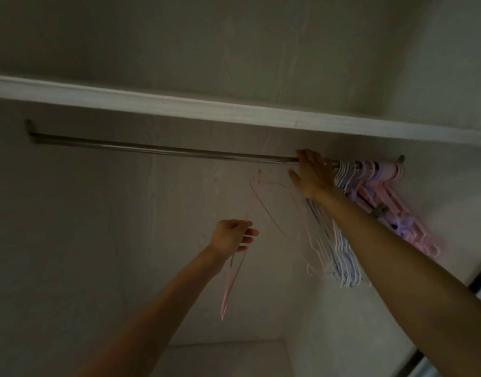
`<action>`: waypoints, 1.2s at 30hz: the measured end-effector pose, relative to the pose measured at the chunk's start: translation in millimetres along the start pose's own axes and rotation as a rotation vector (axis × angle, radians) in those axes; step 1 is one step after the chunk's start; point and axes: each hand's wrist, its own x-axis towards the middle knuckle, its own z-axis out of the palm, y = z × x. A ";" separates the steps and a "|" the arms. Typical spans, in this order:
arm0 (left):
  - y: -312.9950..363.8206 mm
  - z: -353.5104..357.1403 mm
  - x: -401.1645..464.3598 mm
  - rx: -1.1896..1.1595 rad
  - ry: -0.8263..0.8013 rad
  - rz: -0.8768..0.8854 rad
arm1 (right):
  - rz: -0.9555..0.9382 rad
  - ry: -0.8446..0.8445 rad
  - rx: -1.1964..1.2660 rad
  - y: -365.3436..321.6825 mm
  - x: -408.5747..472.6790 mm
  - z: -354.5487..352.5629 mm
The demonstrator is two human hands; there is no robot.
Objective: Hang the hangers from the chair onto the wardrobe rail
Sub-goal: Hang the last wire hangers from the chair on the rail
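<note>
Hangers are what this is all about, and most of them seem to be up already; going from the left, the rail (157,148) runs bare from its bracket for most of its length under the shelf (179,104); below it, the left hand (232,235) has its grip closed round a thin pink hanger (234,270), pinched near the middle so that it dangles slanted, well below the rail and not yet hooked on; a second faint pink wire hanger (264,205) shows just to the right and higher, blurred, and I cannot tell what holds it; further right, the right hand (312,174) reaches up to the rail with fingers spread and relaxed, its grip released, resting against the rail beside the bunch of hung hangers (370,180), white and pink ones crowded at the far right end. To my eye the job is well along; the hanger in the left hand remains, and the chair is out of sight, so I cannot say how many more wait there.
</note>
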 end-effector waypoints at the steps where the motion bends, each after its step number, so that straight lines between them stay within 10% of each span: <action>1: -0.2 -0.8 1.0 0.014 0.001 -0.003 | 0.000 -0.030 -0.033 2.0 4.3 5.1; 18: -13.7 -7.5 13.3 -0.019 0.026 0.016 | 0.084 0.153 0.012 44.7 -23.6 16.0; 24: -26.0 42.6 13.7 0.028 0.006 0.186 | 0.433 -0.587 1.043 -25.2 -75.6 11.7; 33: 5.6 86.6 39.8 0.532 -0.100 0.384 | 0.273 -0.046 0.683 -2.1 -46.8 6.2; 36: 24.8 76.9 51.0 0.839 0.171 0.515 | 0.317 -0.047 0.563 13.2 -28.4 15.3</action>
